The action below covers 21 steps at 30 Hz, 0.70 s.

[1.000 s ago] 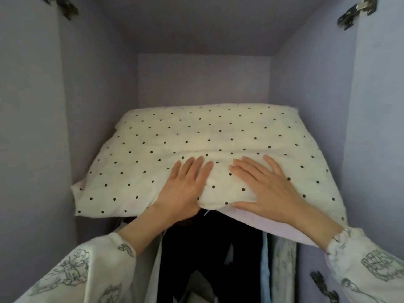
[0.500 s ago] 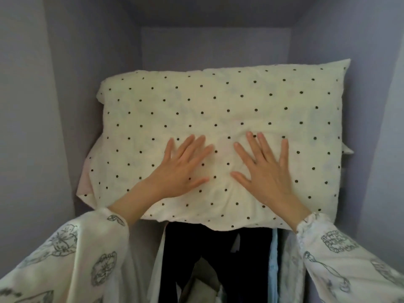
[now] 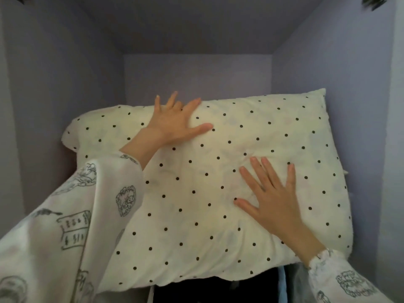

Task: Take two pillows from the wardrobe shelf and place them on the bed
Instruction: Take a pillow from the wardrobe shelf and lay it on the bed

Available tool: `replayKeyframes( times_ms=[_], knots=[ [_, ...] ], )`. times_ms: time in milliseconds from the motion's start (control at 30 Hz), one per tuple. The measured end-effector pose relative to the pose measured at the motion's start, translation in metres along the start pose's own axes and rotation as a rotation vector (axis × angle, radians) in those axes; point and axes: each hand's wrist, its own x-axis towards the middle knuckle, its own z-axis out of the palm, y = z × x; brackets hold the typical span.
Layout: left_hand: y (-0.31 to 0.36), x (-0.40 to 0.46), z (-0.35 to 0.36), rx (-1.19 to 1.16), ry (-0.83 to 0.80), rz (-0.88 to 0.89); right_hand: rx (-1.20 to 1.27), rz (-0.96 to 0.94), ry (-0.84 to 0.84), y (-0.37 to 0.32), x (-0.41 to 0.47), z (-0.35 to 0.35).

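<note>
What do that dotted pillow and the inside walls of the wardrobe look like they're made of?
The pillow looks like a soft filling in a matte cream woven cover, likely cotton, with printed black dots; it dimples and creases under the right hand. The wardrobe walls look like flat, smooth lilac-grey panels, perhaps painted or laminated board; no grain shows.

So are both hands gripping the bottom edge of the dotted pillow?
No, the left hand reaches over the dotted pillow's top edge, the right hand lies flat.

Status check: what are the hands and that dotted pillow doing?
Left hand reaching over pillow's top edge. Right hand flat on its face. Polka-dot pillow tilted up in wardrobe. Nothing blocking.
</note>
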Motion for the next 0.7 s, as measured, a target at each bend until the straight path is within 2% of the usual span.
replayKeyframes(
  times_ms=[67,233,400,567,700],
  knots=[
    [-0.004,-0.004,0.001,-0.031,-0.03,-0.02,-0.003,-0.03,0.032,0.004,0.001,0.004],
    [-0.011,-0.041,0.014,-0.03,0.058,-0.074,-0.002,-0.126,0.049,0.011,0.001,0.008],
    [-0.003,-0.107,0.047,-0.119,0.14,-0.313,-0.006,-0.22,-0.158,0.019,0.014,-0.007],
    [0.031,-0.17,0.081,-0.285,0.125,-0.627,-0.048,-0.089,-0.36,0.014,0.03,-0.025],
    [0.049,-0.215,0.102,-0.339,0.045,-0.763,0.028,0.112,-0.36,0.004,0.007,-0.031]
  ],
)
